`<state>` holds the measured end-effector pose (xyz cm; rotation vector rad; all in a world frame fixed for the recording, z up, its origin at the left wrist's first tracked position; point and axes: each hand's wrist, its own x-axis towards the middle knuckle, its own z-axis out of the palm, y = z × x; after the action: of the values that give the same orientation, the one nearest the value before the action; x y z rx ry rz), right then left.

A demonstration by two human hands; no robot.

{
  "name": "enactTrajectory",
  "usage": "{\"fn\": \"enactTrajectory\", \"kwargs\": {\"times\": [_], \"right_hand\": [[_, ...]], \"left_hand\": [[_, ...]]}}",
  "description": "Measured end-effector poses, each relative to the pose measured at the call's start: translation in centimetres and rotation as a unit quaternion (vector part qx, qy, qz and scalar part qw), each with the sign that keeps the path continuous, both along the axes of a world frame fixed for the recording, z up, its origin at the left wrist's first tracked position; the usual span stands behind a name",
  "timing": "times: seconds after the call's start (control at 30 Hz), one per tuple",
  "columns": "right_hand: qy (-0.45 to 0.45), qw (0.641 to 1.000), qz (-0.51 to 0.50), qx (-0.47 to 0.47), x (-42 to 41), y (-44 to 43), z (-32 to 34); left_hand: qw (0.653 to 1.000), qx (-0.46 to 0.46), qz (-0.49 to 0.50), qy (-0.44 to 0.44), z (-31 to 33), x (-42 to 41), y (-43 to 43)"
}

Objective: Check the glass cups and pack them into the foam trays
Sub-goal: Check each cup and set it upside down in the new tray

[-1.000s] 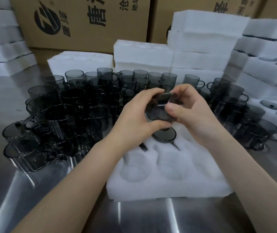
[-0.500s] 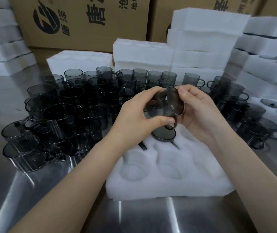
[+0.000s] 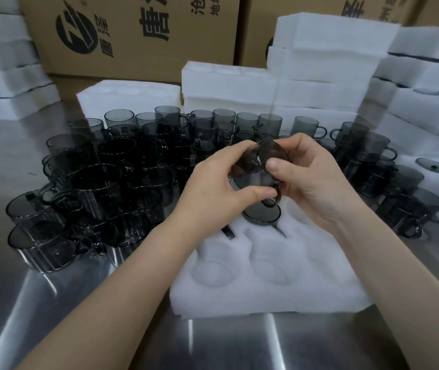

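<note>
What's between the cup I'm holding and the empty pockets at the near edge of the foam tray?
Head view: one dark glass piece already seated in a back-row pocket of the foam tray, just below the held cup.

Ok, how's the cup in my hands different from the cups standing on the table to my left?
The held cup is tilted in the air above the foam tray, gripped by the left hand and right hand; the table cups stand upright, untouched. The held cup is alone; the table cups are crowded together. Both are smoky grey glass with handles.
</note>
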<state>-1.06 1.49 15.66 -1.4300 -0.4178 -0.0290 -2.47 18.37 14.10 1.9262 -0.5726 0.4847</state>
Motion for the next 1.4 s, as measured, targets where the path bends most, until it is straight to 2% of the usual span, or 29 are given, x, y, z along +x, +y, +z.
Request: {"fn": "enactTrajectory", "kwargs": {"times": [0.13, 0.27, 0.43, 0.53, 0.6, 0.7, 0.77, 0.9, 1.07, 1.23, 1.4], "right_hand": [[-0.059, 0.992, -0.099, -0.045, -0.23, 0.5, -0.05], [-0.053, 0.987, -0.147, -0.041, -0.1, 0.68, -0.04], [0.004, 0.997, -0.065, 0.05, -0.25, 0.52, 0.35], [0.004, 0.997, -0.043, 0.059, -0.17, 0.63, 0.28], [0.002, 0.999, -0.02, 0.026, -0.1, 0.68, 0.11], [-0.013, 0.996, 0.002, -0.092, -0.2, 0.82, -0.17], [-0.035, 0.99, -0.001, -0.133, -0.31, 0.85, -0.23], [-0.053, 0.989, -0.014, -0.139, -0.58, 0.84, 0.01], [-0.049, 0.99, -0.004, -0.135, -0.63, 0.86, 0.11], [-0.036, 0.995, 0.028, -0.084, -0.39, 0.56, -0.06], [-0.05, 0.993, 0.057, -0.086, -0.35, 0.37, 0.07]], "left_hand": [[0.999, 0.032, 0.011, -0.01, -0.01, -0.08, -0.23], [0.999, 0.037, 0.015, -0.013, -0.05, -0.15, -0.35], [0.998, -0.04, 0.038, -0.008, -0.04, 0.02, -0.18], [0.995, -0.084, 0.057, -0.009, 0.03, 0.14, -0.17], [0.992, -0.109, 0.065, -0.008, 0.03, 0.2, -0.1], [0.989, -0.122, 0.078, 0.013, -0.11, 0.27, 0.0], [0.99, -0.113, 0.083, 0.026, -0.17, 0.36, -0.02], [0.991, -0.108, 0.069, 0.035, -0.27, 0.56, 0.03], [0.996, -0.09, 0.021, -0.009, -0.1, 0.3, 0.45], [0.994, -0.107, -0.003, 0.004, -0.06, 0.27, 0.45], [0.987, -0.158, -0.018, 0.031, 0.25, 0.13, 0.59]]}}
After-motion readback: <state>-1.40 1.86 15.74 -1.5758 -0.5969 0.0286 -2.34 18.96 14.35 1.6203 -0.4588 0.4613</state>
